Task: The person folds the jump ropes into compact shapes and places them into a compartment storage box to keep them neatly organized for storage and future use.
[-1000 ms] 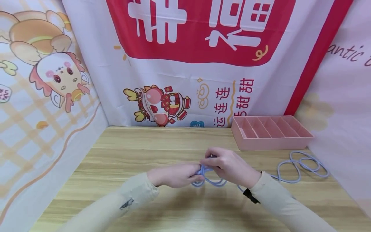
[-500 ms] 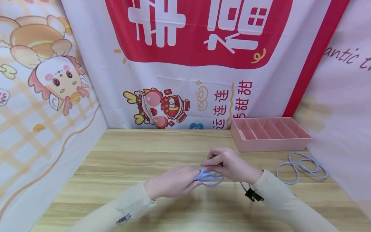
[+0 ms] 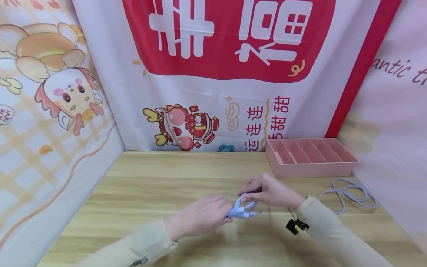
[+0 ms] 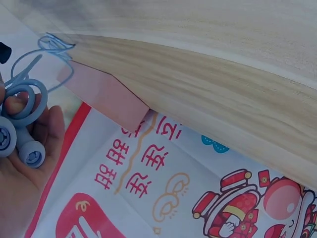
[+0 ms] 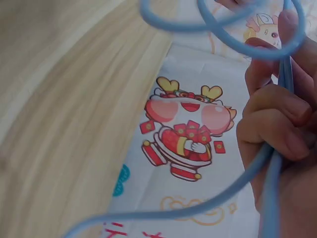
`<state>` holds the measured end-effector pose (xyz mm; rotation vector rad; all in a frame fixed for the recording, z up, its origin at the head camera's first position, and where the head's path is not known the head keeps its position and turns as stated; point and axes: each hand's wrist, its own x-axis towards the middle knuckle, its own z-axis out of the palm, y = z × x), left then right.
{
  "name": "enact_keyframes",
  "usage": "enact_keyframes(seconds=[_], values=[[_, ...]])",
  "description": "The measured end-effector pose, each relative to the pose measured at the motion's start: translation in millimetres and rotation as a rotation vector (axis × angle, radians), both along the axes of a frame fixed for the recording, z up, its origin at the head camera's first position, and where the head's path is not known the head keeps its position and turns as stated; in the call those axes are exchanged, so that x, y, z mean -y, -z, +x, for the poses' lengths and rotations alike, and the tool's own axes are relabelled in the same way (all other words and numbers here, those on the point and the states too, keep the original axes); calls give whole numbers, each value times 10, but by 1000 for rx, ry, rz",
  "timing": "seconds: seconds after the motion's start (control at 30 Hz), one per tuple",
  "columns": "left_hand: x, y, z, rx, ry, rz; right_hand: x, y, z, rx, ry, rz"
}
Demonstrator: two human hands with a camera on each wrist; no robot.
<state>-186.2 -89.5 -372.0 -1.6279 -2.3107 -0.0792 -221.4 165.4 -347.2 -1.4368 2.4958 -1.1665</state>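
Observation:
A light blue cord [image 3: 238,208] is gathered into a looped bundle between both hands, above the table. My left hand [image 3: 205,215] grips the bundle; in the left wrist view its fingers curl round the loops [image 4: 37,106] and two pale blue cylindrical end pieces [image 4: 32,152] with round hollow ends. My right hand [image 3: 271,191] pinches part of the cord just right of the left hand. In the right wrist view, cord strands [image 5: 285,74] run through its curled fingers. A small dark item [image 3: 256,190] shows at the right fingers; its kind is unclear.
More of the cord lies in loose coils [image 3: 350,193] on the table's right side. Behind it stands a pink box [image 3: 313,170] with several compartments, against the printed back cloth [image 3: 133,122]. A black clip-like item [image 3: 296,225] hangs at the right sleeve. The wooden table [image 3: 150,181] spreads leftward.
The bundle's loops have drawn in tighter, and its pale end pieces now show between the hands. My right hand has shifted slightly right and turned; the left keeps its grip, slightly lower.

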Motion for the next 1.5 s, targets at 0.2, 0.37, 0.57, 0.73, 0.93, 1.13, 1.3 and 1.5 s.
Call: enact_keyframes(seconds=[0.2, 0.37, 0.57, 0.73, 0.93, 1.13, 1.3, 1.5], values=[[-1, 46, -9, 62, -16, 94, -98, 123, -31, 123, -23, -39], [-18, 48, -31, 18, 35, 173, -173, 127, -5, 234, 27, -46], [-41, 51, -23, 35, 80, 253, -202, 153, 28, 312, 38, -80], [-48, 49, 8, 163, 51, 366, -217, 243, 43, 386, 50, -161], [-62, 67, 36, 503, -42, 602, -164, 435, 65, 394, 75, -282], [-103, 106, -28, 688, -148, 748, 13, 503, 123, 306, 127, -239], [-116, 143, -85, 732, -243, 804, 122, 500, 176, 235, 197, -165], [-122, 188, -137, 730, -345, 825, 216, 471, 231, 119, 218, -87]])
